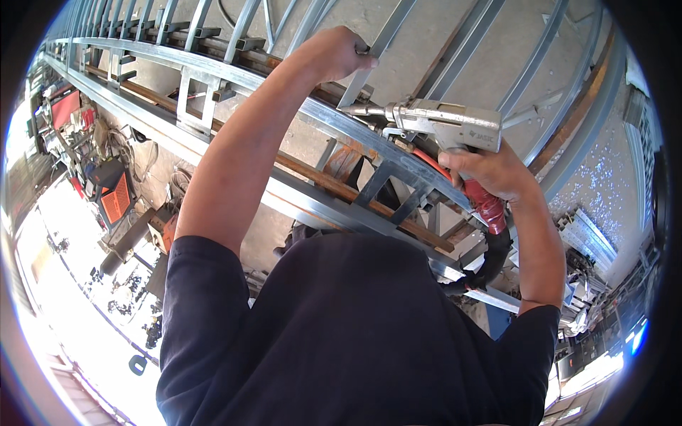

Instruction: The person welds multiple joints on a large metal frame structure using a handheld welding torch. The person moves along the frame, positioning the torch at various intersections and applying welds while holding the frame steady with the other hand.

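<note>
Both hands gripping, left hand [334, 53] clenching grey metal strut [380, 46], right hand [490, 174] wrapping welding gun [444, 124], fingertips hidden

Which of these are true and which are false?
1. The left hand grips a slanted grey metal strut. True.
2. The right hand holds a yellow hammer. False: it holds a silver metal gun-shaped tool by its red-wrapped grip.
3. The tool's nozzle points at the long grey metal truss frame. True.
4. The person wears a white shirt. False: the dark navy shirt has short sleeves.
</note>
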Motion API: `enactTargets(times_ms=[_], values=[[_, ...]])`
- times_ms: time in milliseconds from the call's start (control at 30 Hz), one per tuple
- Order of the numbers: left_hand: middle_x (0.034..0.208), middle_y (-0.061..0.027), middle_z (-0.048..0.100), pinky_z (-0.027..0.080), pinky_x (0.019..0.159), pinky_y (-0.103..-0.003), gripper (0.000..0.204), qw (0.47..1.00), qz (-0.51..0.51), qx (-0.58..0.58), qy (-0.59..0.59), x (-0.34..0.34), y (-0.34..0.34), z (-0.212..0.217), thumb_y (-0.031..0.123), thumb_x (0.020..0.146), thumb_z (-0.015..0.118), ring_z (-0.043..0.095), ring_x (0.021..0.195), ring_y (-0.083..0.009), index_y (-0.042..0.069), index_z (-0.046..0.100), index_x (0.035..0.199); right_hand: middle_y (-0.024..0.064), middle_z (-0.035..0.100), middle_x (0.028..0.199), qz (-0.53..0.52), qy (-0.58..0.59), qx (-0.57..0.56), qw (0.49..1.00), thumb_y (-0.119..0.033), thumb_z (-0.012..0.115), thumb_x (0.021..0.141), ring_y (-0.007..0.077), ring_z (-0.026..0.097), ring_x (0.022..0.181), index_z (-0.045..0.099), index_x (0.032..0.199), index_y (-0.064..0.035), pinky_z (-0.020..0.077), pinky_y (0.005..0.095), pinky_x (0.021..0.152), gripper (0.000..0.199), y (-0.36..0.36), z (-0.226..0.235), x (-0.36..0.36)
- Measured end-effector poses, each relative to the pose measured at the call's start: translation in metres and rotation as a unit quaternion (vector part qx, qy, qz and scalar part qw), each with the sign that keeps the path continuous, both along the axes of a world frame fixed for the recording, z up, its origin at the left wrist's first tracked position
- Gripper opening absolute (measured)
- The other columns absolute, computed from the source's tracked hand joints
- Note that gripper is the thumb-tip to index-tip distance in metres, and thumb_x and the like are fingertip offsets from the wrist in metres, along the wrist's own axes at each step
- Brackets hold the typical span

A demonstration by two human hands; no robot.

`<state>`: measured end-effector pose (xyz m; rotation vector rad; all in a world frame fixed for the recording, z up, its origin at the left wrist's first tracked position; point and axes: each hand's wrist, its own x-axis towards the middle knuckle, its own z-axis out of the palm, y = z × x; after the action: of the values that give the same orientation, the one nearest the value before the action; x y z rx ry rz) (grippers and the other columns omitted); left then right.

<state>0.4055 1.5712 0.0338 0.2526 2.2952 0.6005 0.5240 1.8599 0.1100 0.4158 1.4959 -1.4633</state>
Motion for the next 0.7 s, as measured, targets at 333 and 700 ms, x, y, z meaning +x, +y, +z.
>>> enactTargets(times_ms=[333,700], values=[[0.092,-0.018,0.077,0.054,0.078,-0.04,0.047,1.0,0.008,-0.001,-0.003,0.001,0.0,-0.001,0.038,0.091,0.079,0.071,0.08,-0.0262,0.0,0.076,0.117,0.0065,0.068,0.086,0.017,0.011,0.001,1.0,-0.017,0.085,0.086,0.016,0.066,0.064,0.067,0.113,0.0015,0.0553,0.031,0.057,0.038,0.0,-0.003,0.0],[0.103,-0.0183,0.078,0.057,0.08,-0.04,0.048,1.0,0.009,-0.017,-0.007,0.0,0.001,-0.01,0.041,0.091,0.079,0.074,0.089,-0.0272,0.003,0.077,0.119,0.0058,0.068,0.086,0.005,0.008,-0.004,1.0,-0.016,0.083,0.086,0.0147,0.065,0.064,0.066,0.115,0.0009,0.0554,0.0309,0.057,0.038,-0.004,0.0,0.001]])
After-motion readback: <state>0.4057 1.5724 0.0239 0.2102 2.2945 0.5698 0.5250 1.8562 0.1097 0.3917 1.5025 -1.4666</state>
